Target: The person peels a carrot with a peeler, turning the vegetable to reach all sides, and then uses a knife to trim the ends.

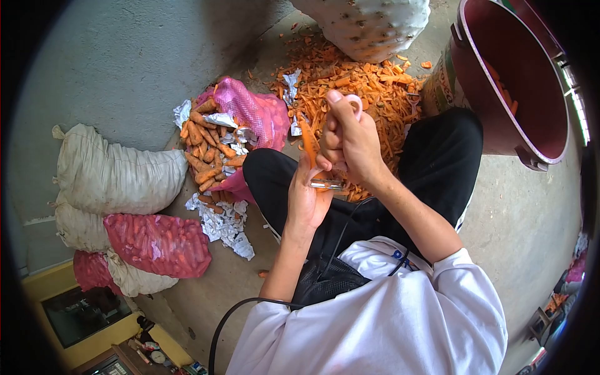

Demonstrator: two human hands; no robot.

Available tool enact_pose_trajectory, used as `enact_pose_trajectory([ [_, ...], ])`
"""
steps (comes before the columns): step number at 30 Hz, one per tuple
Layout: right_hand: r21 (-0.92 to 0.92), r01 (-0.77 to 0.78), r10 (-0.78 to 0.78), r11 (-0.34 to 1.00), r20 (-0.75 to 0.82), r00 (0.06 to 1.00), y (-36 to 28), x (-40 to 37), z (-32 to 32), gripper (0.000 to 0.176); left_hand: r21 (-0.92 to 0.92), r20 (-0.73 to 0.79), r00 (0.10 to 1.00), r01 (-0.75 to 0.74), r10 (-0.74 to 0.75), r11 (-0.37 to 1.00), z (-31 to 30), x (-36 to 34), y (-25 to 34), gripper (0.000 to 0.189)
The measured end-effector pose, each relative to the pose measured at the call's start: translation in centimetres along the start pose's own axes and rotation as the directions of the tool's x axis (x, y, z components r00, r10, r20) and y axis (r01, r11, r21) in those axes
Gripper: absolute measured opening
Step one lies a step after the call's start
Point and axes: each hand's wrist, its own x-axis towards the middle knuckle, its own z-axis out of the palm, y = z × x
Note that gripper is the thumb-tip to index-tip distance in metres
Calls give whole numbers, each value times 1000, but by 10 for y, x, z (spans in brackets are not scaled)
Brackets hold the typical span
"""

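Observation:
My left hand (306, 203) holds an orange carrot (307, 145) by its lower end, so the carrot points up and away from me. My right hand (351, 142) grips a peeler with a pink handle (356, 103). The peeler's metal blade (326, 183) lies against the carrot near my left palm. Both hands are together above my lap, between my black-trousered knees.
A heap of orange peelings (356, 81) covers the floor ahead. An open pink mesh sack of carrots (215, 140) lies to the left, and a dark red bucket (531, 81) stands on the right. White and pink sacks (119, 181) line the wall on the left. A white sack (369, 25) stands ahead.

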Motion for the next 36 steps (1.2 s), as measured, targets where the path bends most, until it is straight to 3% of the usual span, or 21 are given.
enact_pose_trajectory([
  [3, 25, 29, -28, 999, -23, 999, 2, 3, 4, 38, -39, 77, 997, -18, 20, 999, -4, 2, -2, 25],
  [5, 141, 50, -36, 989, -99, 994, 1, 2, 4, 37, -88, 89, 994, -59, 67, 994, -6, 3, -4, 36],
  [8, 219, 97, -70, 971, -126, 990, 11, 8, -4, 37, 64, 95, 988, -130, 124, 989, -4, -1, -8, 32],
  [10, 104, 32, -23, 994, -86, 996, 9, 8, 3, 37, 129, 50, 988, -151, 146, 980, -2, -4, -11, 28],
  [12, 13, -52, 52, 999, 30, 998, 0, 6, 6, 37, 43, 136, 986, -100, 93, 994, -3, -5, -10, 28],
  [16, -1, -16, 16, 1000, -28, 999, -11, 23, -2, 38, -39, 193, 981, 25, -17, 999, 9, -15, -5, 32],
  [19, -17, -10, 11, 1000, 61, 998, -11, 20, -6, 37, 143, 113, 994, -6, -10, 990, 5, -15, -8, 37],
  [22, -13, -3, 3, 1000, 4, 1000, -14, 26, -5, 37, 219, 97, 995, -10, -11, 976, 2, -16, -10, 41],
  [24, -165, 336, -345, 927, -33, 938, -12, 69, -11, 37, 288, 101, 993, 28, -60, 957, 2, -23, -13, 46],
  [25, -231, 420, -439, 878, -35, 898, -15, 102, -21, 38, 324, 104, 989, 67, -106, 944, 7, -27, -13, 49],
  [27, -259, 342, -390, 903, -163, 906, -17, 156, -36, 37, 284, 132, 985, 73, -114, 956, 9, -27, -11, 53],
  [29, -300, 367, -425, 880, -156, 892, -23, 167, -39, 38, 229, 106, 993, 21, -47, 973, 8, -20, 2, 54],
  [33, -511, 414, -429, 753, 95, 898, -28, 104, -19, 39, 288, 49, 998, -38, 25, 957, -3, -11, 12, 50],
  [36, -798, 405, -307, 445, 289, 907, 2, 44, -25, 43, 132, -37, 992, -115, 121, 985, -14, 3, 9, 43],
])
